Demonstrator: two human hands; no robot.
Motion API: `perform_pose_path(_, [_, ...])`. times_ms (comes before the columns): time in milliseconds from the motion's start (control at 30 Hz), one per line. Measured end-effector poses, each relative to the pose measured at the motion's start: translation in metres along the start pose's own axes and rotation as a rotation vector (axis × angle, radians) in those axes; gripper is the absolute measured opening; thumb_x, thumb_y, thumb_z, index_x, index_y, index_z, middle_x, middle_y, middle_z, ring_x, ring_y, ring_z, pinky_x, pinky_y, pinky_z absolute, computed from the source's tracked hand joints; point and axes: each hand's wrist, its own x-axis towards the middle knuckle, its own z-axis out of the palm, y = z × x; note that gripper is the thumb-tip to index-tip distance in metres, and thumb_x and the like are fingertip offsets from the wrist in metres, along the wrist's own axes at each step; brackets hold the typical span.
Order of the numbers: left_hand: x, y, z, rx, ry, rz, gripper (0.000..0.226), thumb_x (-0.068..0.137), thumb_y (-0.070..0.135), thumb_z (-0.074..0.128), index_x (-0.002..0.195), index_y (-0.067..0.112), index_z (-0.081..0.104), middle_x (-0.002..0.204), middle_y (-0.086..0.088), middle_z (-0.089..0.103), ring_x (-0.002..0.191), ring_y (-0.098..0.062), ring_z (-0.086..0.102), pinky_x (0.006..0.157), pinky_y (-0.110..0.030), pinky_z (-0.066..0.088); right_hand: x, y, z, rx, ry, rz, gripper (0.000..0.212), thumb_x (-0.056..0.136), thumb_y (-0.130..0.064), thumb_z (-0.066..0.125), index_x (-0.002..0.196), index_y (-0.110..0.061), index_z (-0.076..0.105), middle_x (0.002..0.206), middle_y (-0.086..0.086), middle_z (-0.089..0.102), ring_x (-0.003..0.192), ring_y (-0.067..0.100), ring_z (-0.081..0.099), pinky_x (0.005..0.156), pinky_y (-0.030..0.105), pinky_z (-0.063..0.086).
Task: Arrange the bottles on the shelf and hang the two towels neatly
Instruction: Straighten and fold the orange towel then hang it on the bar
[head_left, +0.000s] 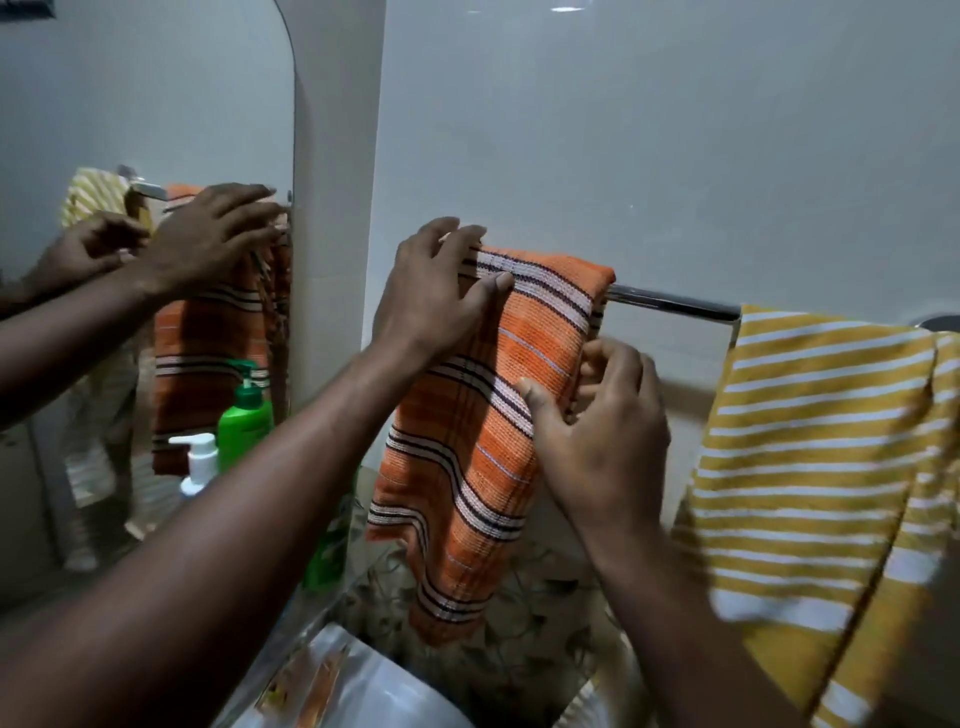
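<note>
Both towels over rail (675, 302); yellow towel (821, 441) at 3 o'clock looks rumpled. Left hand (431, 296) and right hand (602, 431) pinch orange towel (483, 467), likely straightening. Green bottle (327, 545) at 8 o'clock mostly hidden.

A mirror (130, 104) is hanging on the left, its curved edge running beside the white wall (623, 130). A white basin (405, 693) is sitting near, with patterned tiling (540, 603) showing just beyond it.

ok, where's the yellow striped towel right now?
Head view, right side: the yellow striped towel hangs over the right end of the towel rail, a bare stretch of rail separating it from the orange towel.
</note>
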Motion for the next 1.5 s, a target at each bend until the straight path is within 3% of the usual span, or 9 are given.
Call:
perform_pose_path(233, [-0.034,0.023,0.008,-0.144,0.35,-0.351,0.074,0.08,0.064,0.079,0.128,0.018,0.046,0.126,-0.005,0.053,0.112,-0.02,0.055,0.088,-0.033,0.05,0.004,0.007,0.029,0.032,-0.048,0.275,0.075,0.074,-0.062,0.084,0.127,-0.017,0.056,0.113,0.007,0.072,0.1,0.029,0.07,0.082,0.038,0.058])
perform_pose_path(367, [-0.057,0.005,0.016,-0.474,0.181,-0.669,0.056,0.088,0.063,0.073,0.116,0.021,0.049,0.11,0.001,0.066,0.101,-0.024,0.068,0.092,-0.044,0.058,0.013,0.022,0.032,0.133,-0.091,0.339,0.045,0.083,-0.056,0.079,0.108,-0.022,0.066,0.104,0.0,0.071,0.093,0.023,0.068,0.076,0.032,0.055])
perform_pose_path(500, [-0.079,-0.013,0.016,-0.621,0.046,-0.675,0.031,0.092,0.05,0.074,0.1,0.02,0.069,0.099,-0.001,0.077,0.094,-0.025,0.074,0.089,-0.05,0.06,0.018,0.028,0.026,0.531,-0.169,0.413,0.01,0.091,-0.022,0.079,0.098,-0.02,0.074,0.1,0.002,0.078,0.089,0.022,0.075,0.078,0.031,0.06])
perform_pose_path(700, [-0.079,-0.018,-0.019,-1.085,-0.196,-0.718,0.037,0.095,0.036,0.072,0.116,0.007,0.062,0.109,-0.014,0.077,0.087,-0.029,0.076,0.072,-0.041,0.062,0.032,0.005,0.017,1.151,-0.311,0.629,0.023,0.101,0.0,0.058,0.122,0.001,0.068,0.116,0.024,0.076,0.109,0.046,0.072,0.096,0.062,0.058])
perform_pose_path(867, [-0.098,-0.036,-0.02,-1.093,-0.548,-0.75,0.067,0.092,0.059,0.066,0.137,0.009,0.061,0.132,-0.016,0.071,0.118,-0.034,0.07,0.103,-0.051,0.056,0.034,0.01,0.016,1.302,-0.367,0.739,0.032,0.104,-0.001,0.05,0.135,0.003,0.058,0.127,0.028,0.07,0.119,0.049,0.067,0.1,0.064,0.055])
perform_pose_path(933, [-0.102,-0.043,-0.021,-1.095,-0.565,-0.753,0.085,0.084,0.066,0.076,0.145,0.01,0.056,0.146,-0.014,0.062,0.134,-0.035,0.059,0.116,-0.057,0.044,0.033,0.011,0.019,1.345,-0.377,0.752,0.035,0.104,-0.002,0.049,0.138,0.003,0.056,0.131,0.029,0.068,0.122,0.049,0.065,0.102,0.065,0.053])
perform_pose_path(1100, [-0.106,-0.032,-0.025,-1.124,-0.576,-0.724,0.088,0.069,0.052,0.093,0.13,-0.005,0.064,0.127,-0.022,0.072,0.108,-0.039,0.071,0.102,-0.053,0.055,0.026,0.007,0.024,1.392,-0.36,0.743,0.048,0.101,-0.021,0.063,0.141,0.004,0.054,0.133,0.028,0.067,0.123,0.047,0.066,0.104,0.066,0.051])
perform_pose_path(1300, [-0.098,-0.006,-0.021,-1.093,-0.359,-0.624,0.038,0.091,0.021,0.074,0.121,-0.001,0.068,0.111,-0.025,0.076,0.093,-0.037,0.076,0.074,-0.041,0.064,-0.007,0.021,0.028,0.911,-0.425,0.623,0.057,0.077,-0.016,0.093,0.125,-0.01,0.063,0.114,0.01,0.079,0.1,0.029,0.078,0.091,0.052,0.063])
perform_pose_path(1500, [-0.11,-0.027,-0.021,-1.37,-0.319,-0.76,0.081,0.095,0.074,0.037,0.111,0.005,0.077,0.106,-0.025,0.075,0.094,-0.038,0.071,0.093,-0.048,0.057,0.005,0.019,0.027,1.055,-0.346,0.785,0.038,0.081,0.015,0.077,0.114,0.0,0.064,0.105,0.016,0.079,0.092,0.033,0.078,0.075,0.044,0.065])
